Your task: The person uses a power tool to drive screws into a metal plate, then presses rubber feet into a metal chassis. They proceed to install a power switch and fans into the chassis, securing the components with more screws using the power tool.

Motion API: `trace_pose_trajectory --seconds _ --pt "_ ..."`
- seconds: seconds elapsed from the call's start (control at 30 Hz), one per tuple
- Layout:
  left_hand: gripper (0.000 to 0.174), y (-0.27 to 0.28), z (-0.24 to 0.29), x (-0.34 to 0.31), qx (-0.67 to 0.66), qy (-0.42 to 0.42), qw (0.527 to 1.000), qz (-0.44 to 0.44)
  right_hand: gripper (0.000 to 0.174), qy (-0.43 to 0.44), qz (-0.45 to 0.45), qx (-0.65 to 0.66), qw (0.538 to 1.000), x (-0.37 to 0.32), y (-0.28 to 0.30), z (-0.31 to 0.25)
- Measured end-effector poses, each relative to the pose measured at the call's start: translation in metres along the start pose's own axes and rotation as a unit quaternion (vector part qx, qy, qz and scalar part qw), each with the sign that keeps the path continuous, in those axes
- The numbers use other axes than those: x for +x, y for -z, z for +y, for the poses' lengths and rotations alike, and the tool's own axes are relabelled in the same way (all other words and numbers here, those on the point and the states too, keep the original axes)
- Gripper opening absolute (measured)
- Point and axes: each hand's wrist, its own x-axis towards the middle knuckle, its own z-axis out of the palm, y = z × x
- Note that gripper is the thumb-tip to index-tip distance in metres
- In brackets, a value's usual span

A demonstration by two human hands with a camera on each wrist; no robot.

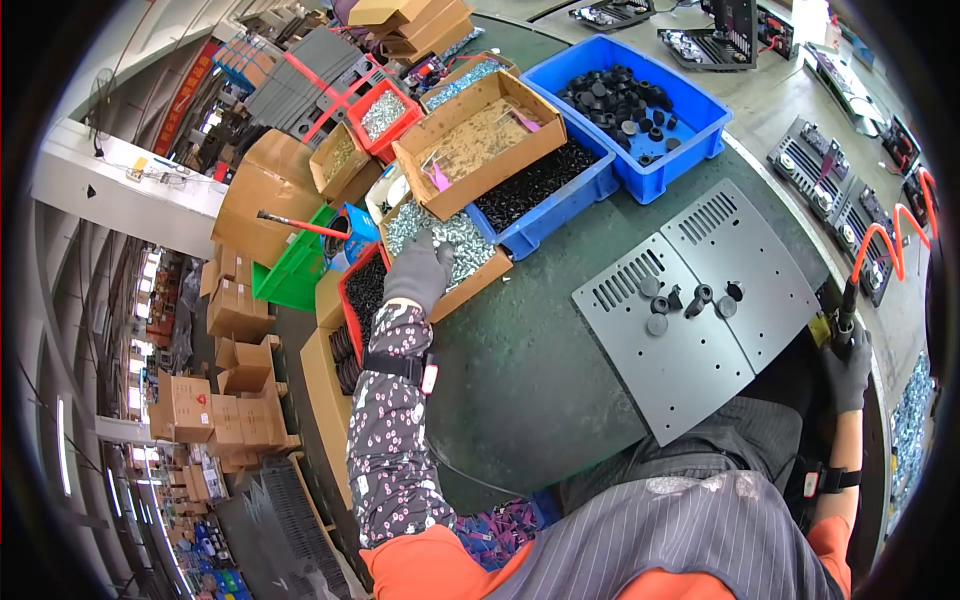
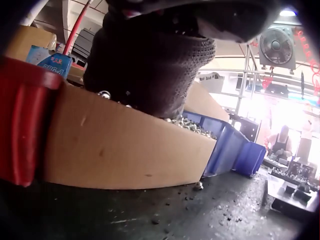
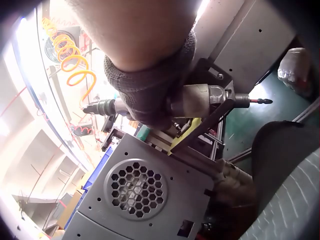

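My gloved left hand (image 1: pixel 420 275) reaches into a cardboard box of silver screws (image 1: pixel 465 245); its fingertips are hidden. In the left wrist view the dark glove (image 2: pixel 145 70) dips behind the wall of that box (image 2: pixel 130 150). At the right edge of the table, my gloved right hand (image 1: pixel 848 370) grips an air screwdriver (image 3: pixel 200 100), its bit (image 3: pixel 261 101) pointing away from the coiled orange hose (image 3: pixel 75 60). Before my body lie two grey perforated metal panels (image 1: pixel 650 390), edge against edge. Several black rubber feet (image 1: pixel 656 324) rest on them.
Behind the screws stand a blue bin of small black parts (image 1: pixel 545 185), a blue bin of rubber feet (image 1: pixel 690 140) and a shallow cardboard tray (image 1: pixel 480 150). A red bin (image 1: pixel 362 290) sits left of my hand. Metal assemblies (image 1: pixel 815 165) line the bench at right.
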Motion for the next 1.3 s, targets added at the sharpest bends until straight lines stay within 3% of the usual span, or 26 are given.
trace_pose_trajectory --seconds 0.17,0.2,0.23,0.27,0.3,0.37,0.43,0.5,0.57,0.63,0.7,0.77,0.8,0.83,0.9,0.93,0.97,1.07,1.1,1.13,1.17,1.2,1.27,1.3 --pt "0.033 -0.018 -0.037 0.035 -0.16 0.033 0.987 -0.004 0.049 0.032 0.005 -0.03 0.999 0.002 -0.003 0.004" --pt "0.031 -0.018 -0.04 0.038 -0.395 0.139 0.907 -0.034 0.05 0.045 0.012 -0.038 0.998 0.002 -0.004 0.004" --pt "0.029 -0.018 -0.045 0.039 -0.602 0.235 0.761 -0.063 0.05 0.046 0.014 -0.036 0.998 0.002 -0.004 0.004" --pt "0.022 -0.018 -0.051 0.039 -0.679 0.235 0.691 -0.077 0.05 0.05 0.017 -0.04 0.998 0.002 -0.003 0.003" --pt "0.022 -0.012 -0.048 0.033 -0.68 0.235 0.691 -0.075 0.05 0.054 0.02 -0.044 0.997 0.003 -0.003 0.003" --pt "0.018 0.005 -0.039 0.02 -0.81 0.223 0.534 -0.096 0.05 0.065 0.013 -0.048 0.997 0.005 0.0 0.004" --pt "0.014 -0.003 -0.054 0.027 -0.803 0.243 0.54 -0.072 0.05 0.073 0.007 -0.053 0.996 0.008 0.005 0.004" --pt "0.013 -0.009 -0.07 0.032 -0.836 0.217 0.489 -0.122 0.048 0.064 -0.079 -0.046 0.994 0.013 0.012 -0.001" --pt "0.014 -0.009 -0.064 0.032 -0.84 0.236 0.482 -0.082 0.046 0.092 -0.047 -0.042 0.994 0.012 0.009 0.002" --pt "0.016 0.005 -0.049 0.023 -0.868 0.288 0.404 -0.023 0.044 0.122 -0.017 -0.037 0.992 0.012 0.003 0.006" --pt "0.016 0.0 -0.055 0.024 -0.876 0.274 0.397 -0.029 0.039 0.117 0.005 -0.052 0.992 0.011 -0.004 0.009" --pt "0.015 -0.017 -0.082 0.031 -0.93 0.198 0.269 -0.155 0.038 0.115 0.03 -0.037 0.992 0.008 -0.007 0.001" --pt "0.015 -0.016 -0.08 0.026 -0.916 0.155 0.334 -0.157 0.037 0.113 0.057 -0.022 0.992 0.007 -0.007 -0.003" --pt "0.015 -0.016 -0.076 0.022 -0.917 0.157 0.331 -0.158 0.037 0.115 0.056 -0.025 0.992 0.005 -0.007 -0.005" --pt "0.013 -0.008 -0.066 0.016 -0.882 0.196 0.417 -0.095 0.036 0.111 0.085 -0.003 0.99 0.004 -0.008 -0.008" --pt "0.012 -0.001 -0.055 0.013 -0.872 0.252 0.415 -0.059 0.037 0.106 0.091 -0.006 0.99 0.003 -0.01 -0.004" --pt "0.012 -0.002 -0.056 0.012 -0.873 0.253 0.412 -0.06 0.037 0.108 0.091 -0.009 0.99 0.002 -0.013 0.0" --pt "0.013 -0.013 -0.077 0.013 -0.919 0.177 0.332 -0.115 0.04 0.095 0.116 0.016 0.989 0.002 -0.016 0.013" --pt "0.014 -0.013 -0.077 0.009 -0.904 0.173 0.373 -0.118 0.04 0.099 0.115 0.011 0.988 0.004 -0.018 0.017" --pt "0.014 -0.004 -0.066 0.001 -0.88 0.177 0.431 -0.094 0.038 0.037 0.106 0.198 0.974 0.005 -0.017 0.013" --pt "0.015 0.005 -0.054 -0.007 -0.851 0.179 0.489 -0.069 0.038 0.013 0.105 0.3 0.948 0.006 -0.01 0.008" --pt "0.015 0.005 -0.051 -0.008 -0.851 0.182 0.487 -0.072 0.039 -0.011 0.11 0.399 0.91 0.007 0.0 -0.004" --pt "0.015 0.006 -0.047 -0.007 -0.86 0.207 0.464 -0.057 0.046 0.004 0.117 0.455 0.882 0.009 0.035 -0.044" --pt "0.015 0.007 -0.047 -0.008 -0.859 0.209 0.463 -0.061 0.049 0.063 0.147 0.452 0.878 0.014 0.051 -0.065"
